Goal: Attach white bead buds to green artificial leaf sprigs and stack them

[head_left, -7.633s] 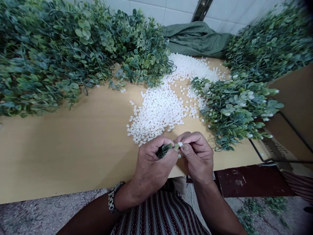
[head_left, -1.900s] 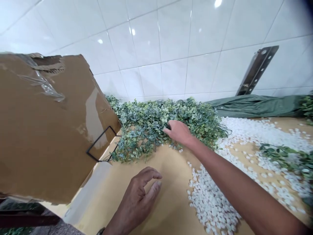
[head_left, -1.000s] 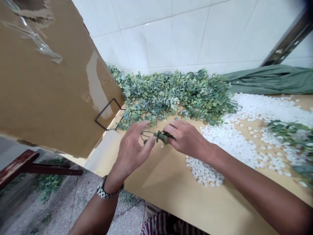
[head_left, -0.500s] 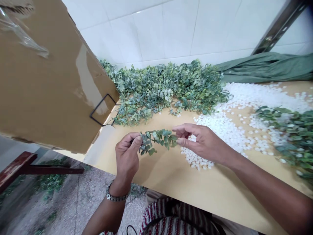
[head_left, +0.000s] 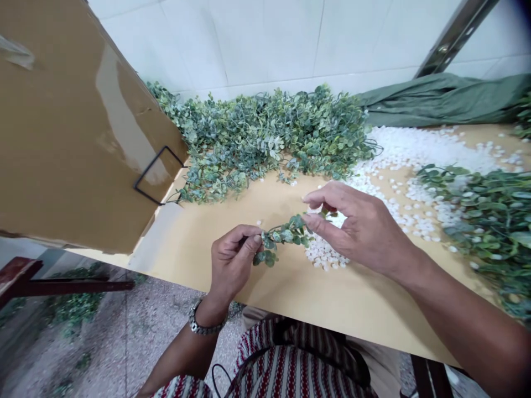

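Note:
A small green leafy sprig (head_left: 282, 237) is stretched between both hands above the tan table (head_left: 290, 287). My left hand (head_left: 232, 262), with a metal watch on its wrist, is closed on the sprig's stem end. My right hand (head_left: 357, 226) pinches the sprig's other tip between thumb and fingers. Just under my right hand lies a spread of small white beads (head_left: 398, 166). A heap of similar green sprigs (head_left: 265, 138) lies along the back of the table.
A large cardboard box (head_left: 66, 127) with a black wire handle leans at the left. More sprigs with white beads on them (head_left: 481, 215) lie at the right. A green cloth (head_left: 440, 99) sits by the tiled wall, beside a metal bracket (head_left: 452, 33).
My right hand took a sprig from the back heap and brought it forward; my left hand closed on its stem. Both hands have since shifted slightly right, toward the beads.

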### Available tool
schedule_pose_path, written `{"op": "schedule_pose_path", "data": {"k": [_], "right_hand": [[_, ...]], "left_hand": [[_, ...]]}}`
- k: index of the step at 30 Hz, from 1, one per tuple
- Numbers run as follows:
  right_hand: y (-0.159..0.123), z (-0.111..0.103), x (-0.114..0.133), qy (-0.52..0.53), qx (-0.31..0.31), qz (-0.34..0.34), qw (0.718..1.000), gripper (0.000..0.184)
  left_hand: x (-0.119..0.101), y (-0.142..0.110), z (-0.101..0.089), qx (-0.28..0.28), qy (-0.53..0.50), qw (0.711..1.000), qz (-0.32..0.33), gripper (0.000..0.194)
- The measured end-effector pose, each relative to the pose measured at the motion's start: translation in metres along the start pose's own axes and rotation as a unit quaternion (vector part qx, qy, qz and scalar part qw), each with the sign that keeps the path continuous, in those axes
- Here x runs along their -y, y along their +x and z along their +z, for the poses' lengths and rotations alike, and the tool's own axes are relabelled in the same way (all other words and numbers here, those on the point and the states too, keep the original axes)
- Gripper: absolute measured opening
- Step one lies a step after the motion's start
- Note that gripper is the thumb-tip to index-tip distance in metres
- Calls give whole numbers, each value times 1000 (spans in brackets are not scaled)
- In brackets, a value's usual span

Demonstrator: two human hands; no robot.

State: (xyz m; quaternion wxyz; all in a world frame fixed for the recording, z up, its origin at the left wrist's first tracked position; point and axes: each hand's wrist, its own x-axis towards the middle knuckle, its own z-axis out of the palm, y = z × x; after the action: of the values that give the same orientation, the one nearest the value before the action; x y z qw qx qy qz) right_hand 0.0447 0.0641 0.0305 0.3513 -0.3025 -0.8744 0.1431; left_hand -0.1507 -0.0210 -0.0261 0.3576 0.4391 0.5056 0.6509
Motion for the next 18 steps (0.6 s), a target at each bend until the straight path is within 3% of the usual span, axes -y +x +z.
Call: {"op": "schedule_pose_path", "data": {"k": [2,5,7,9,13,18], "right_hand": [[7,1,5,17,32,-25,999,23],[18,7,12,95,160,-47,981,18],[23,12,16,157,233,-14,960,18],[26,16,18,193,254,17,948,16],[30,19,13,171,187,38,967,15],[46,37,-15,114,54,153,980,13]], "left_hand": [[-4,1,-1,21,17,1000,1,7],[-13,2,1,44,40,998,14,9],[-18,3,2,57,48,997,32,11],[-21,3,2,63,51,996,46,10],[-22,1,-11,39,52,997,47,6],[-21,-3,-37,-45,12,999,-22,8]]}}
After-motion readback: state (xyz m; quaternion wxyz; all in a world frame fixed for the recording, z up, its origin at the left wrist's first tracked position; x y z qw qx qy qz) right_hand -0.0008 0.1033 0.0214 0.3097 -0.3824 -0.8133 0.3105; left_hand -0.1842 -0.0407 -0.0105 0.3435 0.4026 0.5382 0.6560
